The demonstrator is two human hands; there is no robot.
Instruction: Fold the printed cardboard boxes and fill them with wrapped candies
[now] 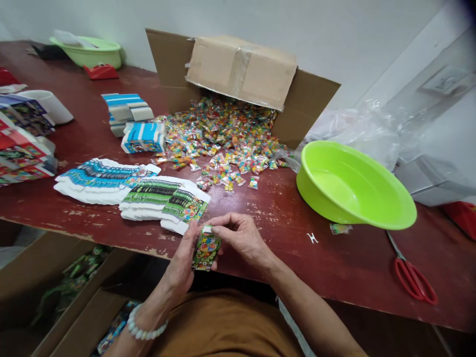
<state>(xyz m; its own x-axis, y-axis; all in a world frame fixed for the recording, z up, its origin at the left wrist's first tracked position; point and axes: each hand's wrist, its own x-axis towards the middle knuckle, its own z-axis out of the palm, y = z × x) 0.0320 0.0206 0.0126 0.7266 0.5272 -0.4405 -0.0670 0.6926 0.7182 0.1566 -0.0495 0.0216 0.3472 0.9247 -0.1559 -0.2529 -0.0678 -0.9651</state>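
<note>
A small green printed candy box (207,250) is held over the table's front edge. My left hand (185,255), with a beaded bracelet at the wrist, is wrapped round its side. At its top end, the fingers of my right hand (240,237) pinch the white flap. Just beyond my hands lies a fanned row of flat green cartons (167,201). Left of that row is a second fan of flat blue cartons (106,181). Small clear packets of colourful candy (226,139) spill from a cardboard box (241,69) lying open at the back.
A lime-green basin (357,186) stands at right, with red-handled scissors (412,280) near it. Bundled blue cartons (143,138) sit left of the candy. Farther left are a tape roll (52,106) and red cartons (22,153). Open cardboard boxes (89,282) stand below the table edge.
</note>
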